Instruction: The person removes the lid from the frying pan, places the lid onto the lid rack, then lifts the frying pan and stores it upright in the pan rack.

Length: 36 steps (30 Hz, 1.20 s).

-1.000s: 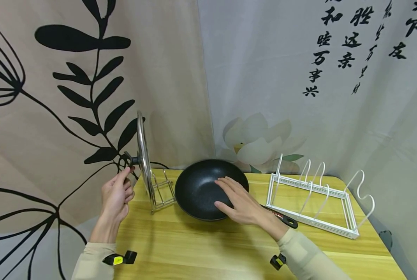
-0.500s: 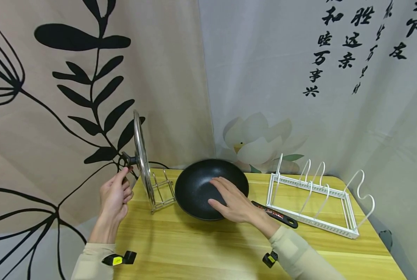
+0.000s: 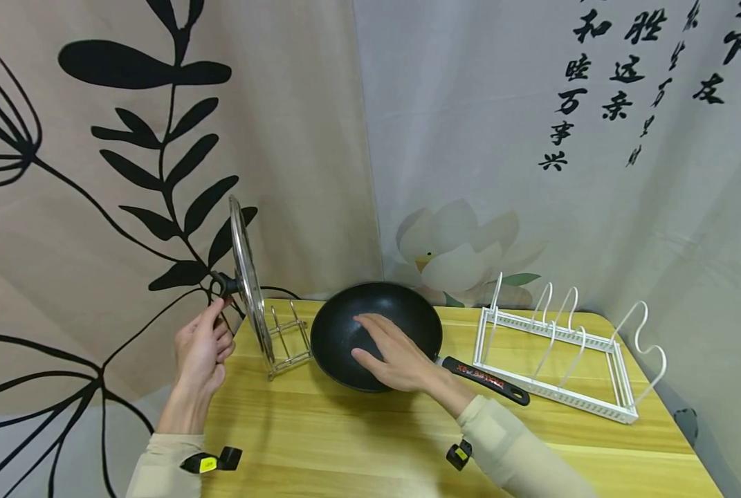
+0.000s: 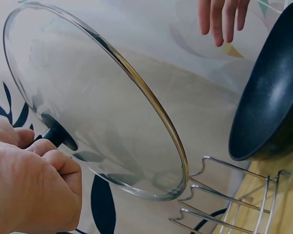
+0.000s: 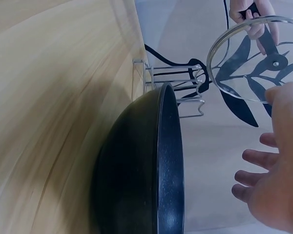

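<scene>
My left hand (image 3: 203, 349) grips the black knob (image 4: 56, 134) of a glass pan lid (image 4: 112, 97). The steel-rimmed lid is held on edge, nearly upright, above the table's left side. Below and beside it stands a small metal wire rack (image 3: 292, 339). A black wok (image 3: 345, 363) sits on the table, its handle (image 3: 485, 380) pointing right. Over the wok is my right hand (image 3: 391, 353), fingers extended and holding nothing. In the right wrist view, that hand (image 5: 276, 170) shows apart from the wok's rim (image 5: 161, 146).
A white rack (image 3: 557, 400) with upright hooped dividers stands at the table's right, close to the wok's handle. The wooden table (image 3: 320, 443) ends at a printed curtain (image 3: 308, 138) behind. A black cable (image 3: 281, 290) runs near the back left edge.
My right hand has moved left over the wok, uncovering more of its handle. My left hand and the lid have shifted slightly left, and the lid leans a little more.
</scene>
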{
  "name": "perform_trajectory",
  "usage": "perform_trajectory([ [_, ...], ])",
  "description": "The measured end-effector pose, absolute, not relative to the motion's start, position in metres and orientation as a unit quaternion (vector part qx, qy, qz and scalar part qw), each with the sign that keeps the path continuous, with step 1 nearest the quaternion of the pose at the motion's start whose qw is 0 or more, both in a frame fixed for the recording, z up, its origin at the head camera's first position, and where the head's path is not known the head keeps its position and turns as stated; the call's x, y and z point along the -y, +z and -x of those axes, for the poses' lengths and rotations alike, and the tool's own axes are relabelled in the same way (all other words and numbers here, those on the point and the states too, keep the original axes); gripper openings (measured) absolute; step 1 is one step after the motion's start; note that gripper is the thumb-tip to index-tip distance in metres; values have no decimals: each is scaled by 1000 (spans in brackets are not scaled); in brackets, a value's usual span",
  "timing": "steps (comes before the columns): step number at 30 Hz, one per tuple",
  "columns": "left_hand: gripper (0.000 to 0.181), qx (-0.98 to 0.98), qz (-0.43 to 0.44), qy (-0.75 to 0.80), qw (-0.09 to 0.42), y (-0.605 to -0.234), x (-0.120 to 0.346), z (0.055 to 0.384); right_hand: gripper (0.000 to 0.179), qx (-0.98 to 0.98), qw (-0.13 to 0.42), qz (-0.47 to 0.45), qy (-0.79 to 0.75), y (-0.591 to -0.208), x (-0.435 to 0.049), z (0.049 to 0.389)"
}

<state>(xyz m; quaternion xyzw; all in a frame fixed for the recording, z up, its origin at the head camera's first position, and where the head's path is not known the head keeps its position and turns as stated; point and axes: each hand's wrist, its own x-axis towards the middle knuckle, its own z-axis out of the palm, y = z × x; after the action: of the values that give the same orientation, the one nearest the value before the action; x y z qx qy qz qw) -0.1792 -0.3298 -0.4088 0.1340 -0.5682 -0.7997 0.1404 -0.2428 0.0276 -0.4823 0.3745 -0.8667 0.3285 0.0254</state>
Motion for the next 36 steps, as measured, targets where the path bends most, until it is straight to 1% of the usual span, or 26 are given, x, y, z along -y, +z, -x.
perform_trajectory([
  [11, 27, 567, -140, -801, 136, -411, 333, 178, 69, 864, 7, -383, 327, -484, -2, 244],
  [19, 26, 564, -134, -803, 140, -409, 332, 180, 68, 856, 7, -391, 338, -486, 13, 248],
  [27, 32, 562, -134, -803, 143, -412, 333, 179, 68, 861, -13, -379, 340, -484, 27, 251],
  [36, 31, 561, -136, -806, 133, -413, 335, 178, 68, 859, -33, -373, 349, -486, 43, 255],
])
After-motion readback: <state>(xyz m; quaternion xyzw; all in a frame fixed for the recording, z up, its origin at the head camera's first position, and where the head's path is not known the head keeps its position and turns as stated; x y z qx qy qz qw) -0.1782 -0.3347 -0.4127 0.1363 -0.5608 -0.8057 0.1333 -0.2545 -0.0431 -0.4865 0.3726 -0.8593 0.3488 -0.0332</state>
